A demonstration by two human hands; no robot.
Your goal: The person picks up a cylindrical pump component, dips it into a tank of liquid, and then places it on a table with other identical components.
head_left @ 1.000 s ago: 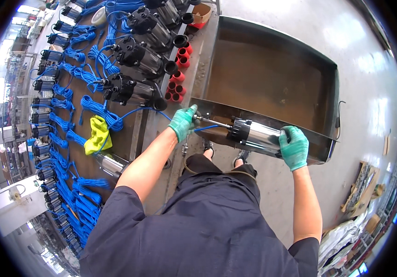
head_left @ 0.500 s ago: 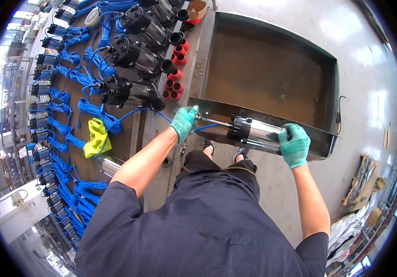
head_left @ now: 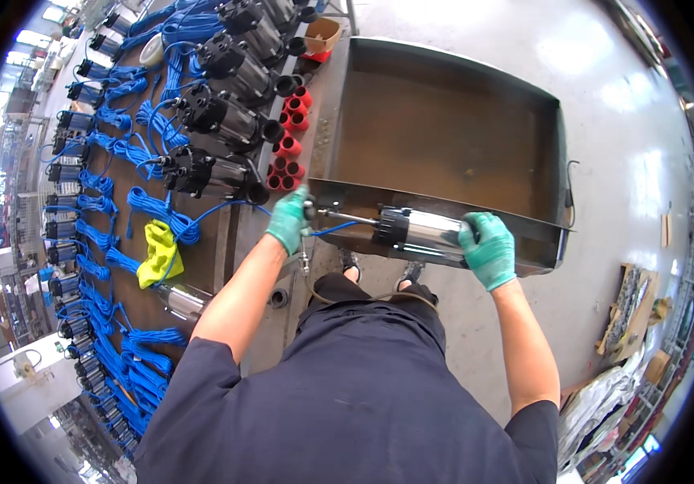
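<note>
A shiny steel cylinder with a black ribbed head, apparently a pump motor (head_left: 430, 234), lies crosswise over the near end of a metal tank (head_left: 561, 161). My right hand (head_left: 490, 250), in a green glove, is curled over its right end. From the black head a thin metal rod (head_left: 351, 216) points left. My left hand (head_left: 287, 222), gloved the same, closes at the rod's outer end beside a dark fitting; the fingers partly hide what it grips. Below that hand hangs a hose coupling (head_left: 306, 262). A blue cable (head_left: 339, 228) runs from the head past my left hand.
Black-and-steel pumps (head_left: 214, 173) line the bench at left, with coiled blue cables (head_left: 165, 218). Red sleeves (head_left: 286, 167) stand along its edge. A yellow-green cloth (head_left: 160, 254) lies near another steel cylinder (head_left: 184, 301). Cardboard (head_left: 631, 310) rests on the floor at right.
The whole view has shifted, so the scene sits further left and lower. My left hand has drawn slightly left relative to the cylinder, showing a dark fitting by its fingers. My right hand keeps its grip.
</note>
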